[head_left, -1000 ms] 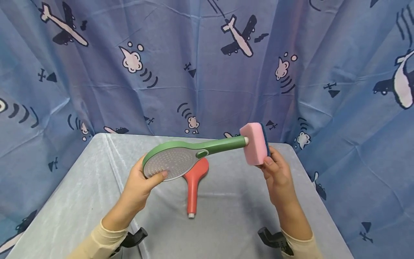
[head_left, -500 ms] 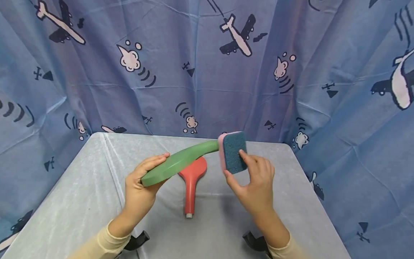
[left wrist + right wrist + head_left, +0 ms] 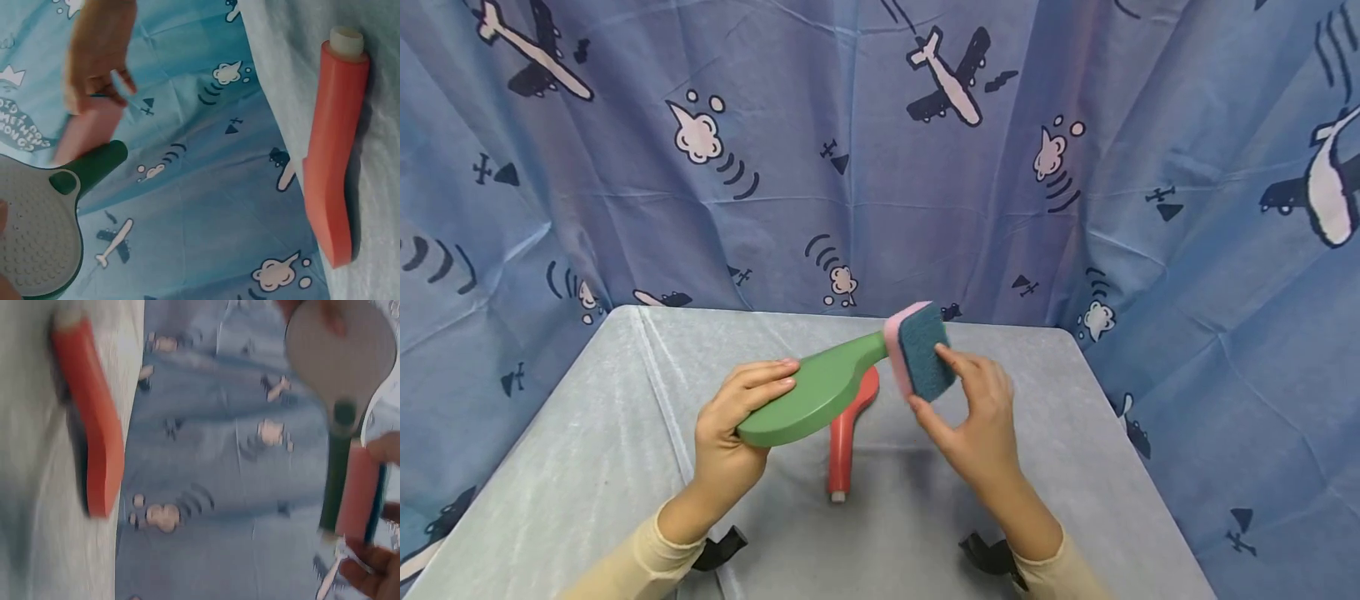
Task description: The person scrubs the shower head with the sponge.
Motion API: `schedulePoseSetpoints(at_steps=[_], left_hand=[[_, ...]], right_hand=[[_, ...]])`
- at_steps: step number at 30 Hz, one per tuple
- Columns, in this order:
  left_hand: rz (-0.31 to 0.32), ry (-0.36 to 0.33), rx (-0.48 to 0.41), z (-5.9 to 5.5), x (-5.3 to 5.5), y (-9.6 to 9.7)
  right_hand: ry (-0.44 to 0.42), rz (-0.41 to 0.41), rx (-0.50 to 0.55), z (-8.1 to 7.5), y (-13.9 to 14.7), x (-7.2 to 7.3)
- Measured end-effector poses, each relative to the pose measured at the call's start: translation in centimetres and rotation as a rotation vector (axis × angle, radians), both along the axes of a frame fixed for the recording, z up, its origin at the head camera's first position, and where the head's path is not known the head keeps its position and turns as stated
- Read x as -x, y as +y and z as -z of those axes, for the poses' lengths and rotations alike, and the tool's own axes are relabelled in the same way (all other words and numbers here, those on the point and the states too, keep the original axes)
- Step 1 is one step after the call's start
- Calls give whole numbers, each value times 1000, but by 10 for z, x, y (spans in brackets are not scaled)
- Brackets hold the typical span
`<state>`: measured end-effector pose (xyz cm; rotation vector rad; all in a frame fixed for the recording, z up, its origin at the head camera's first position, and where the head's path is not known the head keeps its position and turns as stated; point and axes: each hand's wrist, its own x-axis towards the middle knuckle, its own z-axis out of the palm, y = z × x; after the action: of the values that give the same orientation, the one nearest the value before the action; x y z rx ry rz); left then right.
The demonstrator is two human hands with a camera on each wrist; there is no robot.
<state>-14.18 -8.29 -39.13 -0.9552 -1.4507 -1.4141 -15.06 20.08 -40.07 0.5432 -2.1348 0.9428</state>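
Note:
My left hand (image 3: 730, 442) grips a green handheld shower head (image 3: 808, 396) by its round head, with the smooth green back turned up in the head view. Its grey nozzle face (image 3: 37, 225) shows in the left wrist view, the thumb lying over it. Between thumb and fingers, my right hand (image 3: 985, 425) pinches a pink sponge (image 3: 359, 494) with a dark blue-green scouring side (image 3: 927, 354). The pink side lies against the green handle (image 3: 336, 481) in the right wrist view. Both things are held above the table. A red shower head (image 3: 841, 458) lies on the table behind them.
A light grey cloth covers the table (image 3: 625, 400). Behind and at both sides hangs a blue curtain (image 3: 880, 167) printed with planes and clouds. Black wrist mounts (image 3: 721, 550) sit at both sleeves.
The green shower head has turned over from nozzle face to green back. My right hand and the sponge have moved left from the handle's end along the handle, scouring side now facing the head camera.

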Motion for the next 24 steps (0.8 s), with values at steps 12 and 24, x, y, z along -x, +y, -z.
schedulePoseSetpoints(at_steps=[12,24], left_hand=[[-51,108,99,-3,1,2],[-6,280,76,-9,3,3]], right_hand=[[62,-330,43,-2,-14,-10],[-173,-59,17,-11,16,2]])
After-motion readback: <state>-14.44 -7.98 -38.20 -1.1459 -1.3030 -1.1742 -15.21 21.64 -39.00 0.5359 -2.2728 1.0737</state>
